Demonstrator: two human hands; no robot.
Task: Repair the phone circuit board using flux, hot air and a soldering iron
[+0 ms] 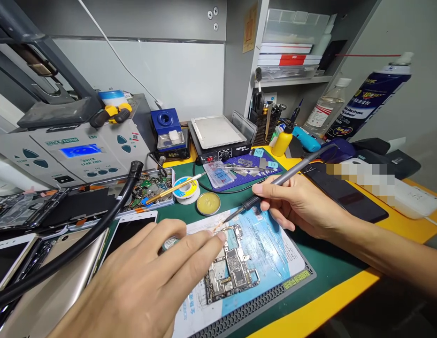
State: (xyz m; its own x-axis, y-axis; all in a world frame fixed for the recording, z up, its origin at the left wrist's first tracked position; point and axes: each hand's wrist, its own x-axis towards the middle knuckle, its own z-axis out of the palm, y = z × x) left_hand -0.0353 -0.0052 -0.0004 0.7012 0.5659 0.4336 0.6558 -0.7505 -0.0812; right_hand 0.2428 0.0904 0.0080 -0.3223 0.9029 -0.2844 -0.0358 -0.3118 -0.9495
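My right hand is closed around a grey soldering iron, its tip touching or just above the blue-and-white sheet near the top edge of a phone circuit board. From the left, my left hand reaches over the board's upper left part, fingers stretched, fingertips close to the iron's tip. What lies under those fingertips is hidden. A small round container shows partly between the thumb and fingers; whether the hand touches it is unclear. Just behind the sheet sits an open tin of yellowish paste.
A solder spool stands behind the left hand. A black hose arches across the left side over several phones. At the back are a grey hot-air station and a heating plate. A black phone lies beyond the right forearm.
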